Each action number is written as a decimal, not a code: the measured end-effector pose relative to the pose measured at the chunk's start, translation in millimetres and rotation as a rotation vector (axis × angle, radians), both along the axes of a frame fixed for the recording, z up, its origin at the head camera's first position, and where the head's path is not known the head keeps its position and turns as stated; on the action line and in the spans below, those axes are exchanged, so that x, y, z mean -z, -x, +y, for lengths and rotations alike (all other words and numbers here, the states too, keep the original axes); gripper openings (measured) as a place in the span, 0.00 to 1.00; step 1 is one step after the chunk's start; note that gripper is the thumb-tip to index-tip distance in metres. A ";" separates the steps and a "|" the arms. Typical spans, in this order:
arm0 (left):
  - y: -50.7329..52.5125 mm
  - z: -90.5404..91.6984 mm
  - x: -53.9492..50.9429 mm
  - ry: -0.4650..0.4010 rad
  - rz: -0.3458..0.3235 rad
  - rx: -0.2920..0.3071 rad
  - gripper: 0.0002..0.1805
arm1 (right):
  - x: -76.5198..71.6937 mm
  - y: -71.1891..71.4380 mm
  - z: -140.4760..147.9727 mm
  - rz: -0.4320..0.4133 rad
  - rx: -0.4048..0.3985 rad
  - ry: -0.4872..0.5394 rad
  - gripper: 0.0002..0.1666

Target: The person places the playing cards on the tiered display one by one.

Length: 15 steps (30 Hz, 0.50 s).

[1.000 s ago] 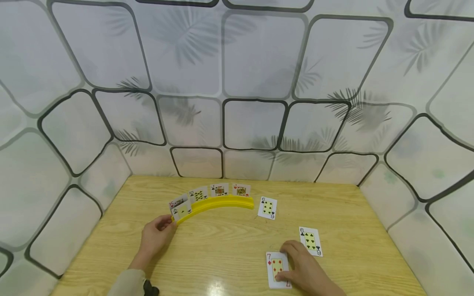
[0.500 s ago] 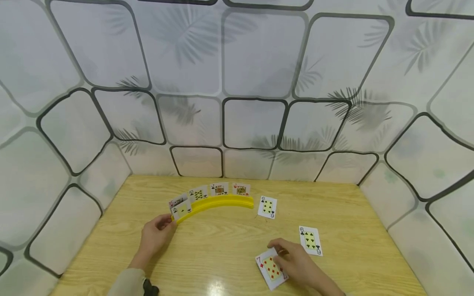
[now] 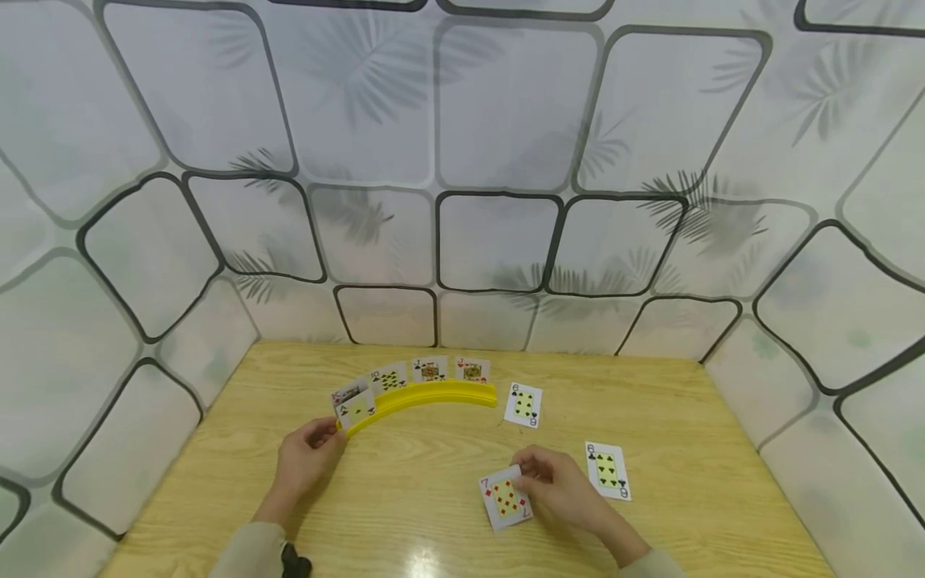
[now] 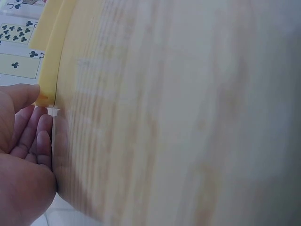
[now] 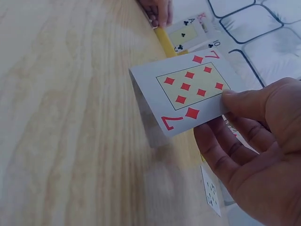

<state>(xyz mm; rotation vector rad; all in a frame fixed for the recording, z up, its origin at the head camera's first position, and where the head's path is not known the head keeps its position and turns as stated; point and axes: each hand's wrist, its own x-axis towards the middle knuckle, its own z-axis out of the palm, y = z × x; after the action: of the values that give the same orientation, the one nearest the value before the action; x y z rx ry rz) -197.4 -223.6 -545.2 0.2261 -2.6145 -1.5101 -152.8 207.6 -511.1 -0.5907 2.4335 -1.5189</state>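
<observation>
Five cards [image 3: 391, 377] are standing in the rack [image 3: 426, 393], whose end the left grip [image 3: 309, 453] is pinching; the right grip [image 3: 565, 488] is holding the seven [image 3: 504, 498] over the surface [image 3: 419, 482], where two sixes [image 3: 608, 471] are lying; those three are not standing yet.

Tabletop [image 3: 412, 474]: pale wood-grain finish, smooth and glossy; a bright light reflection shows near the front edge. Card rack [image 3: 426, 394]: yellow, looks like moulded plastic, smooth, slight sheen. Seven of diamonds [image 5: 183, 92]: thin paper card stock, smooth printed face, low sheen. Ace of clubs [image 3: 356, 411] and six of clubs [image 3: 606, 471]: same printed paper stock by appearance. Wall covering [image 3: 499, 104]: printed sheet, mostly matt; paper or fabric cannot be determined. Left sleeve [image 3: 249, 552]: matt cloth.
</observation>
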 end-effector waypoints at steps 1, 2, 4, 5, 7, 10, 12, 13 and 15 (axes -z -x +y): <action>0.0 0.1 0.2 0.002 0.004 0.000 0.19 | -0.4 2.1 -1.5 0.010 0.005 -0.003 0.09; -0.2 0.4 0.2 0.001 0.007 -0.001 0.19 | -0.6 4.4 -2.9 0.019 0.009 -0.007 0.09; -0.5 0.7 -0.1 -0.003 0.008 -0.001 0.19 | -2.0 8.7 -6.3 0.031 0.019 -0.012 0.09; -0.7 0.8 -0.2 -0.003 0.008 0.000 0.19 | -2.8 11.0 -8.1 0.034 0.026 -0.013 0.09; -1.0 0.9 -0.6 -0.005 0.003 0.002 0.19 | -4.2 15.5 -11.9 0.042 0.038 -0.022 0.09; -1.0 0.6 -1.0 -0.008 -0.005 0.006 0.19 | -7.2 22.3 -18.5 0.056 0.051 -0.022 0.09; -1.2 0.4 -1.5 -0.006 -0.009 0.006 0.19 | -9.5 27.0 -23.8 0.067 0.050 -0.012 0.10; -1.1 0.3 -1.7 -0.006 -0.010 0.005 0.19 | -10.6 29.4 -26.7 0.075 0.047 -0.005 0.10; -1.4 0.4 -2.6 -0.002 -0.012 0.002 0.19 | -12.2 34.4 -32.7 0.086 0.037 0.017 0.11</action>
<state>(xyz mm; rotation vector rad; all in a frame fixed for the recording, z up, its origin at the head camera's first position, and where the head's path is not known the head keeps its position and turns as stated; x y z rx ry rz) -196.0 -223.3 -542.6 0.2334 -2.6235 -1.5170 -187.2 175.0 -498.8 -0.6301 2.5108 -1.5609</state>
